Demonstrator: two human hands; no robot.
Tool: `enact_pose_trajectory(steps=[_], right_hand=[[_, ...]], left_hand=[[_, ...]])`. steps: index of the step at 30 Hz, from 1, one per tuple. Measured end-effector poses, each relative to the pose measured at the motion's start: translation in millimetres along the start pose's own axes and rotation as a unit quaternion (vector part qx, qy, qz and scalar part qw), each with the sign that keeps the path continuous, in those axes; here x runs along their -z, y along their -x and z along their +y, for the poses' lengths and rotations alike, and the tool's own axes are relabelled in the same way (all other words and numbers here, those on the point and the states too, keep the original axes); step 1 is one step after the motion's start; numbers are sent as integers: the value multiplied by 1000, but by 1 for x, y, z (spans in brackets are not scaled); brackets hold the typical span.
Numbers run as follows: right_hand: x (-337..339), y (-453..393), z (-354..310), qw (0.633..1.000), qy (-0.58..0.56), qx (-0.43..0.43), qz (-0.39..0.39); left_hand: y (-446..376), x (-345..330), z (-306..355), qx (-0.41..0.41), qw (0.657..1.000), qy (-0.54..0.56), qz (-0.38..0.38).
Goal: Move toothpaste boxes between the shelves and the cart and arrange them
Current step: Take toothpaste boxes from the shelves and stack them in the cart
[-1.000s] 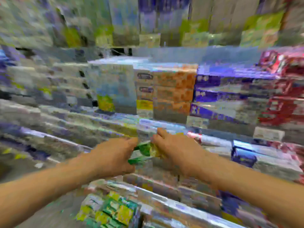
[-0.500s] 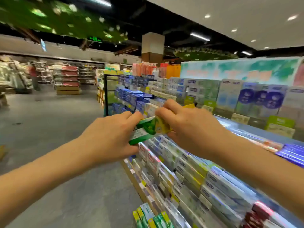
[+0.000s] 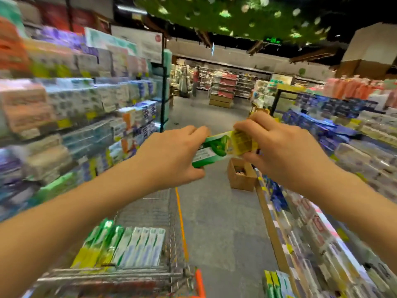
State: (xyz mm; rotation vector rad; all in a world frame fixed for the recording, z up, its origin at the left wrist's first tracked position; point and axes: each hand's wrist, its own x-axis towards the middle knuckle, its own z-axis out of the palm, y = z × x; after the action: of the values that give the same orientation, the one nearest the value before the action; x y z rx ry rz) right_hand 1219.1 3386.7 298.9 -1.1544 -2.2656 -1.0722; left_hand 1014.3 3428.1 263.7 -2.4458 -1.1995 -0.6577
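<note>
Both my hands hold one green and yellow toothpaste box point(image 3: 223, 148) level in front of me, above the aisle. My left hand point(image 3: 171, 155) grips its green end and my right hand point(image 3: 283, 151) grips its yellow end. Below my left arm stands a wire shopping cart point(image 3: 159, 214) with orange trim. Several green and white toothpaste boxes point(image 3: 129, 246) lie side by side in it. Shelves of toothpaste boxes point(image 3: 335, 214) run along the right, and a blurred shelf unit point(image 3: 71, 108) runs along the left.
An open cardboard carton point(image 3: 241, 175) sits on the grey floor by the right shelf's base. The aisle floor point(image 3: 221, 222) stretches ahead between the two shelf units. A person point(image 3: 195, 82) stands far off near other displays.
My view has swung left from facing the right-hand shelf to looking down the aisle; the cart has come into sight. Both hands kept hold of the green and yellow box.
</note>
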Motion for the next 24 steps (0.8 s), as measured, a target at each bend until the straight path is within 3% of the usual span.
enact_pose_trajectory(steps=[6,11,14,16,19,21,24], right_hand=[[-90,-103,-113,993,-104,44,44],[-163,-139,-205,955,-284,-88,22],[-192,-143,-239,863,-426,-272,-23],[-211,-146,-259,753,-517,-384,-137],[-240,-153,-290,588,-639,-420,-263],[-265,-156,-305,542,-661,-447,-263],[-302,-155,-308,530,-640,-491,-261]], left_hand=[[84,-9,-137,117,991,-4,-70],[148,-35,-224,213,968,17,-131],[162,-55,-249,273,950,74,-130],[164,-74,-255,316,932,139,-112],[163,-111,-250,355,909,183,-117],[161,-141,-242,379,889,229,-115],[153,-183,-237,418,862,251,-139]])
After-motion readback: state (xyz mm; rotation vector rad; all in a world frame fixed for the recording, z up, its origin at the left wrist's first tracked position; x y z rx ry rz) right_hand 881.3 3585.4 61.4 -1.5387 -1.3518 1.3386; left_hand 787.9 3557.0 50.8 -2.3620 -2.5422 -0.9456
